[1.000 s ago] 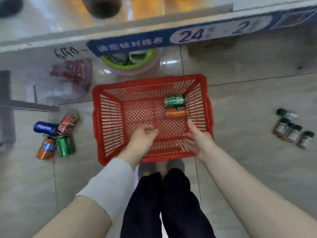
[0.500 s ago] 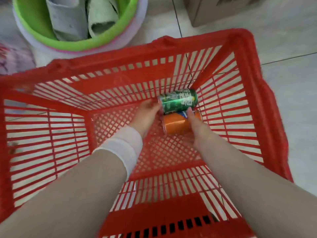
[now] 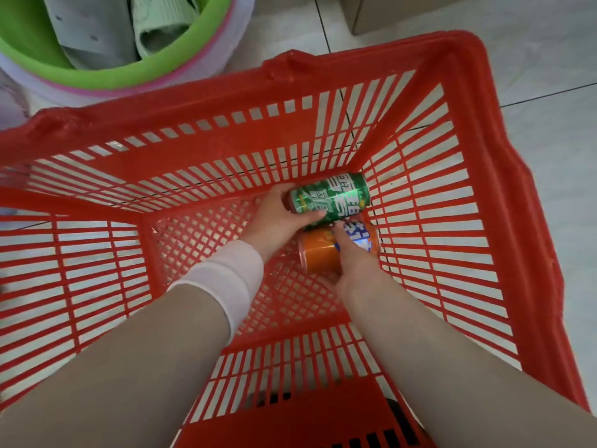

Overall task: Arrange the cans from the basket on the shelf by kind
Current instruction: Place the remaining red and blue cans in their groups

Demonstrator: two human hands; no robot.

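Two cans lie on their sides in the far right corner of the basket floor, one against the other. The green can (image 3: 329, 200) is nearer the far wall, with white characters across its label and its right end close to the right wall. The orange can (image 3: 326, 253) sits on the near side of it, with a blue and white logo towards its right end and its metal rim facing left. My left hand (image 3: 274, 218) grips the green can, fingers curled round its left end and the thumb lying along its near side. My right hand (image 3: 353, 263) comes down over the orange can, fingers curled across its top and one fingertip reaching to where the two cans meet. I cannot tell whether either can is lifted off the mesh or resting on it. A white band (image 3: 226, 276) wraps my left wrist, and both forearms come in over the near wall. The red basket (image 3: 387, 59) has slatted sides and a lattice bottom, with pale tiles visible through the gaps. It stands on a tiled floor (image 3: 533, 76) with dark grout lines. Just beyond the far left corner of the basket is a round green basin (image 3: 200, 43), holding two slippers (image 3: 93, 33), one grey and one pale green. Beyond the far right corner, at the top edge of my view, is the lower part of a cardboard box (image 3: 371, 14).
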